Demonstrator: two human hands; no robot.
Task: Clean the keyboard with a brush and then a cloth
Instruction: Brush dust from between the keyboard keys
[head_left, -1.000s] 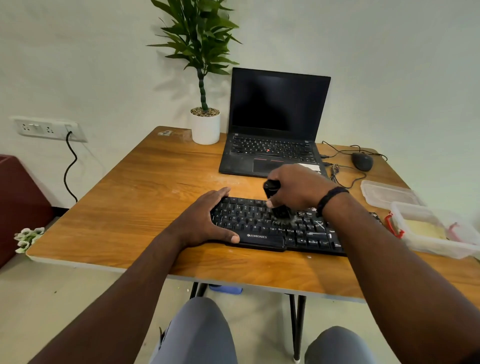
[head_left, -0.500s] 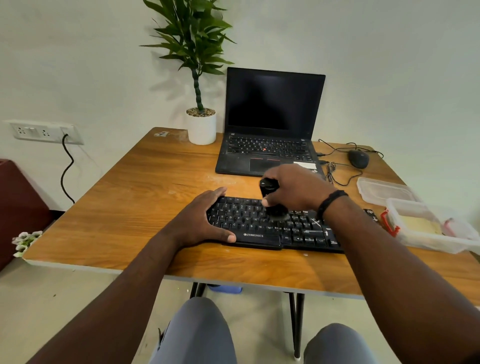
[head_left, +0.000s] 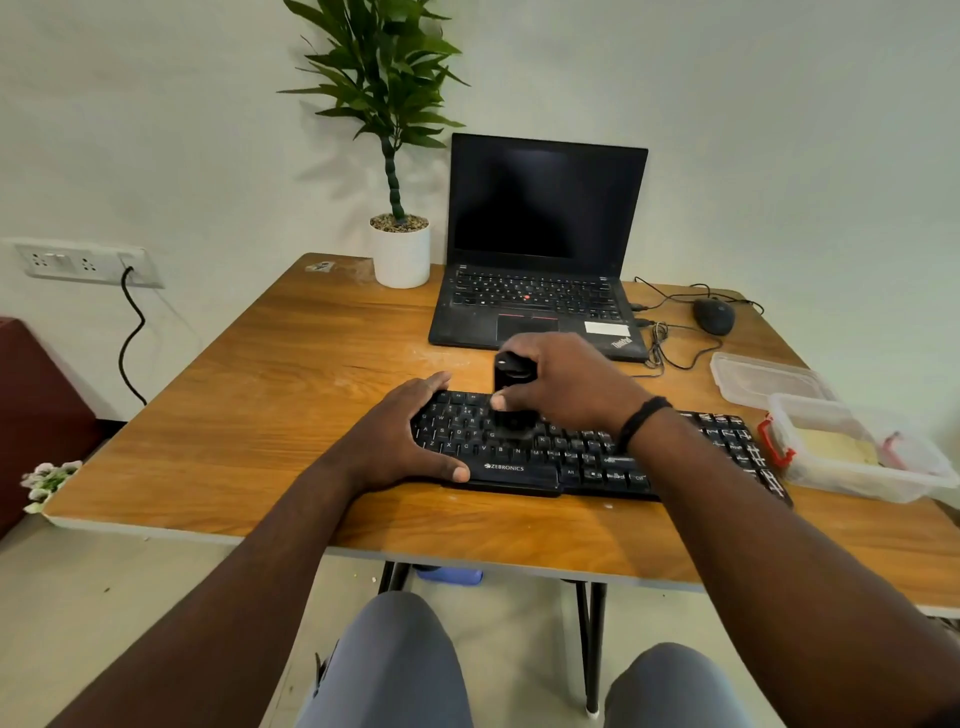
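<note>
Brush (head_left: 511, 387) shifted left across keyboard (head_left: 582, 452), gripped in right hand (head_left: 563, 382); left hand (head_left: 402, 439) still clamping left end. Brushing ongoing, cloth pending.

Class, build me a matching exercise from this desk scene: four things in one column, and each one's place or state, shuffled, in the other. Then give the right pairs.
Column 1
1. brush
2. keyboard
3. laptop
4. mouse

Column 2
A. lid open, screen dark, at the back of the table
B. gripped by the right hand, bristles down on the keys
C. far right, beside the laptop, cable attached
D. lying flat, its left end held by the left hand

Pairs: 1-B, 2-D, 3-A, 4-C
</note>
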